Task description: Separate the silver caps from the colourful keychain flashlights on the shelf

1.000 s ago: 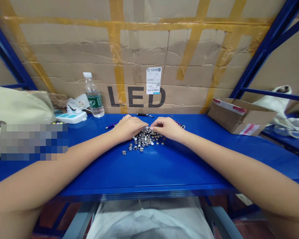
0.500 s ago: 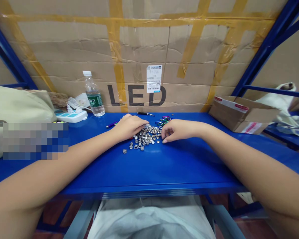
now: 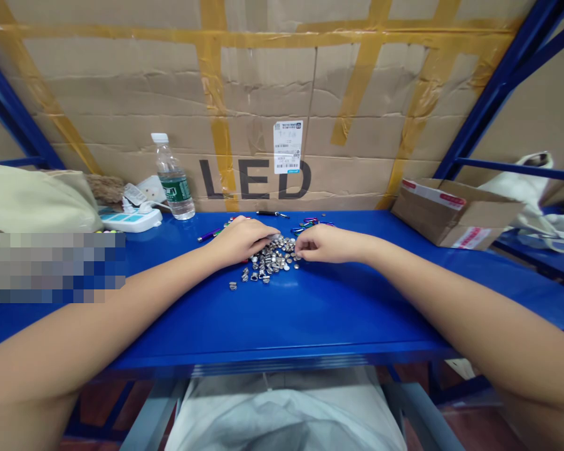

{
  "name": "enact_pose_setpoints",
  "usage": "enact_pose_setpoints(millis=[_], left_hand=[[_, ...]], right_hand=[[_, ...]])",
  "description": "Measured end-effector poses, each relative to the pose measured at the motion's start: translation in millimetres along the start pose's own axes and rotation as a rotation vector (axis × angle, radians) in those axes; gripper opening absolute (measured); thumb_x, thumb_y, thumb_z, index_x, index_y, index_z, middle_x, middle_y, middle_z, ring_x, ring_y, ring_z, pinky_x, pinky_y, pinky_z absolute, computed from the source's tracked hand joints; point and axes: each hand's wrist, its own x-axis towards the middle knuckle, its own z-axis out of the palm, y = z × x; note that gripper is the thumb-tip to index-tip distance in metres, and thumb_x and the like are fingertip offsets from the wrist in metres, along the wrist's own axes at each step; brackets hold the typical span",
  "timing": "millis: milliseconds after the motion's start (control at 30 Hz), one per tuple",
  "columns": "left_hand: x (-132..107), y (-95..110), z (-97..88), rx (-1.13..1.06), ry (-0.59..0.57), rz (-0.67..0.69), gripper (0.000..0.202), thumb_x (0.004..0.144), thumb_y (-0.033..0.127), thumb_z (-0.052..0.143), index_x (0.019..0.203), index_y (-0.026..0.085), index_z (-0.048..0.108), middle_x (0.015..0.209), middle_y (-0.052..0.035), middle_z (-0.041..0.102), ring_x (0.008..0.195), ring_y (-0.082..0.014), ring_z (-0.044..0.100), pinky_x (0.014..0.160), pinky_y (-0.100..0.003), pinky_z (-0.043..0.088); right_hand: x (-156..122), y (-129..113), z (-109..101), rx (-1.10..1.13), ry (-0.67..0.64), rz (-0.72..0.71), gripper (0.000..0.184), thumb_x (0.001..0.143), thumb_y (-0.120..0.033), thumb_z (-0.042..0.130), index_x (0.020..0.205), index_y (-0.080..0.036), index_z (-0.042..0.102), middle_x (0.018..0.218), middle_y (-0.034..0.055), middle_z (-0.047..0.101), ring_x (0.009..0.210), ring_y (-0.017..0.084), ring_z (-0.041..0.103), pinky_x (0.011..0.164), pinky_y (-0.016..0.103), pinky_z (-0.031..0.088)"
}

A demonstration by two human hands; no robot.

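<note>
A heap of small silver metal pieces (image 3: pixel 269 260) lies on the blue shelf top (image 3: pixel 310 307). My left hand (image 3: pixel 242 239) rests palm down on the heap's left side, fingers curled over the pieces. On the heap's right edge, my right hand (image 3: pixel 320 243) has its fingers bent and its fingertips pinched together at the pieces. What the fingertips hold is too small to make out. One loose piece (image 3: pixel 234 286) lies apart at the front left. Small coloured clips (image 3: pixel 310 222) lie just behind my right hand.
A water bottle (image 3: pixel 172 178) and a white power strip (image 3: pixel 131 219) stand at the back left, beside a cream bag (image 3: pixel 32 200). A black pen (image 3: pixel 272 214) lies by the taped "LED" carton wall (image 3: pixel 263 125). An open cardboard box (image 3: pixel 451 210) sits at the right.
My right hand swept from the top of the heap out to its right and back to the right edge, pushing pieces inward. The left hand stayed put.
</note>
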Motion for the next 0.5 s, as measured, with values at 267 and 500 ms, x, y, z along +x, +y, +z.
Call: enact_pose_setpoints(millis=[267,500], left_hand=[[0,-3,0.5,-0.085,-0.027,0.024,0.026,0.096,0.027,0.045,0.116,0.024,0.061,0.102,-0.0032,0.071,0.096,-0.0186,0.064,0.081,-0.031,0.039],[0,0,2.5,-0.145,-0.005,0.014,0.025,0.097,0.029,0.043,0.111,0.023,0.062,0.11,-0.0049,0.07,0.1,-0.0186,0.063,0.084,-0.032,0.039]], right_hand=[[10,-2,11,0.291,0.427,0.062,0.021,0.085,-0.032,0.054,0.088,-0.016,0.066,0.076,0.0025,0.067,0.067,0.012,0.057,0.062,0.025,0.044],[12,-12,17,0.212,0.541,-0.005,0.016,0.084,-0.027,0.055,0.085,-0.016,0.067,0.078,0.003,0.067,0.068,0.013,0.057,0.063,0.026,0.043]])
